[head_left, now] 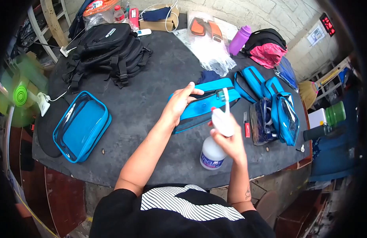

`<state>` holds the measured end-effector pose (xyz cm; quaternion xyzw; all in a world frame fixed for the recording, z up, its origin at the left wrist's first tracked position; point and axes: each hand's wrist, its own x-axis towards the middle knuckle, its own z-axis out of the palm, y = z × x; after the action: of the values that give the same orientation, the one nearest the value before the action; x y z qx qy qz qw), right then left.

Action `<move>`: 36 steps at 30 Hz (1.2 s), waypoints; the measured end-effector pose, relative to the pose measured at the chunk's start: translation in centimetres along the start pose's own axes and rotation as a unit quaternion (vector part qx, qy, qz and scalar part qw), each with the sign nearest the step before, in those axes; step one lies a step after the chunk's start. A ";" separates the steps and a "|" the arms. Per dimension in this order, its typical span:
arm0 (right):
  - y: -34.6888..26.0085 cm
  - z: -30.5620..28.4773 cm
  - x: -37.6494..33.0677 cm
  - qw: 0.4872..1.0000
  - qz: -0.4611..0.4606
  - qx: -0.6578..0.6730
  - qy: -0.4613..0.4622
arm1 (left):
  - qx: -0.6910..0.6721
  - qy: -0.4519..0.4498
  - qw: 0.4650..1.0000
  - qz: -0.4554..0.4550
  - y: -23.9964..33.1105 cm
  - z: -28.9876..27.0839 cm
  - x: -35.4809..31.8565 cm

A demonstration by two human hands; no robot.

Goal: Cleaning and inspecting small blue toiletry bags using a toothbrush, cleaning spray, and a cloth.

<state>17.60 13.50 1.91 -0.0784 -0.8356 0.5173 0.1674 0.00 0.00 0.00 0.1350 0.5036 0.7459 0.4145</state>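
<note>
A blue pouch [203, 106] with a black zipper and a dark mesh side lies in the middle of the table. My left hand [179, 104] grips its left end, thumb on top. Over the pouch's right half, my right hand [233, 139] is closed around a toothbrush [226, 97], bristles up near the zipper. In the same hand is a white rounded piece [223, 122], possibly a bottle cap; its kind is unclear. Just below stands a whitish bottle [213, 154] with a purple-blue label, its top hidden behind the hand.
A blue clear-topped case [82, 127] lies at left. Behind it sits a black backpack [108, 49]. Several blue pouches [284, 117] cluster at right, beside a small red item [247, 126]. Farther back are a purple bottle [240, 40] and plastic wrap [215, 51].
</note>
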 end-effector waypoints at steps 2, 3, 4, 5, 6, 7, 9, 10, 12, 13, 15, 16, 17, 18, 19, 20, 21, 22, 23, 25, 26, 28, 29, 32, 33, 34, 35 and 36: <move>-0.3 -2.2 0.4 0.998 -0.009 -0.007 0.065 | -0.053 -0.034 0.998 -0.026 -0.3 -0.3 0.0; 1.0 -3.1 1.1 0.992 -0.021 -0.032 0.121 | -0.049 -0.037 0.998 -0.026 -0.2 -0.7 0.1; 3.0 -5.0 1.5 0.985 -0.028 -0.034 0.167 | -0.003 -0.036 0.999 -0.001 -0.1 -0.3 0.0; 4.2 -6.3 2.2 0.973 -0.038 -0.021 0.229 | 0.043 -0.033 0.998 0.024 -0.1 0.0 -0.1; 4.7 -7.5 2.9 0.950 -0.049 -0.069 0.300 | 0.039 -0.041 0.998 0.012 0.1 0.2 -0.2; 6.4 -8.2 3.7 0.932 -0.049 -0.057 0.354 | 0.039 -0.044 0.998 0.011 0.0 0.1 -0.3; 10.8 -9.4 5.1 0.919 -0.067 -0.066 0.384 | 0.038 -0.066 0.997 0.020 -0.2 0.0 0.0; 13.1 -10.1 5.2 0.912 -0.048 -0.116 0.391 | 0.039 -0.072 0.996 0.019 -0.1 0.1 0.0; 14.0 -11.4 5.7 0.904 0.003 -0.161 0.395 | -0.018 -0.101 0.995 0.000 0.2 -0.2 -0.2; 13.7 -11.6 5.7 0.901 0.017 -0.183 0.394 | -0.016 -0.101 0.995 -0.001 0.2 -0.4 -0.2; 10.4 -10.8 4.6 0.858 0.080 -0.250 0.441 | -0.048 -0.114 0.992 -0.018 0.3 -0.8 -0.4; 10.1 -11.1 3.6 0.852 0.048 -0.249 0.458 | -0.045 -0.116 0.992 -0.018 0.4 -0.7 -0.3; 7.2 -9.6 2.3 0.868 0.017 -0.228 0.440 | -0.053 -0.117 0.992 -0.021 0.3 -0.9 -0.1; 5.2 -8.1 1.1 0.900 -0.021 -0.219 0.377 | -0.061 -0.119 0.991 -0.025 0.2 -0.9 -0.1; 3.3 -6.5 -0.2 0.925 -0.059 -0.208 0.312 | -0.055 -0.120 0.991 -0.030 0.3 -0.8 -0.2; 1.1 -4.5 -1.2 0.943 -0.065 -0.212 0.247 | -0.047 -0.110 0.992 -0.032 0.5 -0.4 -0.3; -0.9 -2.9 -2.2 0.957 -0.071 -0.215 0.180 | -0.039 -0.101 0.993 -0.035 0.6 -0.2 -0.4; -2.2 -1.8 -2.8 0.956 -0.047 -0.248 0.151 | -0.035 -0.098 0.994 -0.039 0.4 -0.4 -0.6; -3.2 -1.0 -3.2 0.952 -0.022 -0.282 0.121 | -0.037 -0.104 0.993 -0.029 0.3 -0.4 -0.7; -4.1 -0.1 -3.6 0.928 -0.019 -0.362 0.091 | -0.034 -0.113 0.993 -0.026 0.1 -0.1 -0.5; -4.0 0.8 -3.2 0.920 -0.012 -0.386 0.066 | -0.028 -0.130 0.991 -0.022 -0.2 -0.2 -0.4; -3.0 2.4 -2.1 0.911 -0.017 -0.405 0.068 | -0.020 -0.138 0.990 -0.011 0.1 0.0 -0.4; -2.6 2.6 -2.0 0.906 -0.020 -0.417 0.065 | -0.019 -0.130 0.991 -0.004 0.5 0.1 -0.3; -3.4 2.5 -3.4 0.913 0.010 -0.407 0.008 | -0.052 -0.111 0.992 -0.015 0.1 -0.4 -0.8; -3.0 2.7 -3.0 0.915 0.014 -0.403 0.013 | -0.071 -0.113 0.991 -0.016 0.0 -0.2 -0.8; -2.5 3.1 -2.2 0.918 -0.006 -0.394 0.048 | -0.064 -0.139 0.988 -0.009 -0.2 -0.5 -0.5; -2.1 3.2 -1.8 0.919 -0.026 -0.384 0.084 | -0.058 -0.141 0.988 -0.014 -0.2 -0.2 -0.4; -2.0 3.4 -1.9 0.921 -0.022 -0.379 0.087 | -0.065 -0.135 0.989 -0.011 -0.2 0.0 -0.5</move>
<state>18.27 9.21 1.91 -0.1621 -0.9527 0.1496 0.2091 0.39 -0.38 -0.08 0.2018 0.3946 0.7473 0.4950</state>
